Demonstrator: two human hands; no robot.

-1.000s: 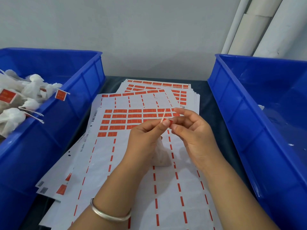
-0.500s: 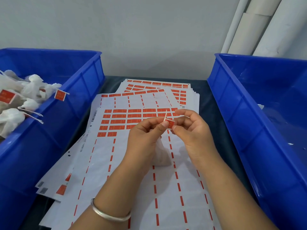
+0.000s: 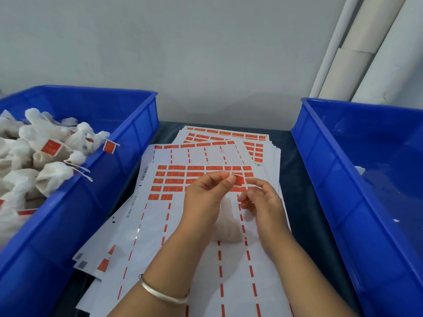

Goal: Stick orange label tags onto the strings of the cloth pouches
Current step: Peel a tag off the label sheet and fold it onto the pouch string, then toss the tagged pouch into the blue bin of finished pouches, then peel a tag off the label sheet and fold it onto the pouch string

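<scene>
Two hands over the label sheets, close together but not touching. Left hand (image 3: 207, 193): thumb and forefinger pinch one orange label tag (image 3: 238, 180) together with the pale string (image 3: 229, 173) whose end sticks up just above the fingertips. Right hand (image 3: 263, 201): fingers loosely curled, just right of the tag, nothing seen in its grip; whether a fingertip touches the tag I cannot tell. One silver bangle (image 3: 160, 294) on the left wrist.

One cloth pouch (image 3: 227, 229), white, lies on the top sheet below and between the two hands, partly hidden by the left wrist.

Label sheets (image 3: 183, 236): several overlapping white sheets, exact count not readable from the fanned edges. Top sheet carries four full-width rows of orange labels at its far end, then a short row of two; nearer than that only dashed orange strips remain.

Two blue bins. Left bin (image 3: 128, 143): a heap of white pouches (image 3: 52, 172), too tangled to count; two orange tags plainly readable on strings, one in the heap (image 3: 50, 148), one hanging over the inner rim (image 3: 109, 147). Right bin (image 3: 320, 156): mostly bare blue floor, a few small white scraps, contents otherwise not identifiable.

Three pale tubes (image 3: 357, 53) lean against the wall behind the right bin. Dark table surface (image 3: 295, 179) shows between sheets and bins.
</scene>
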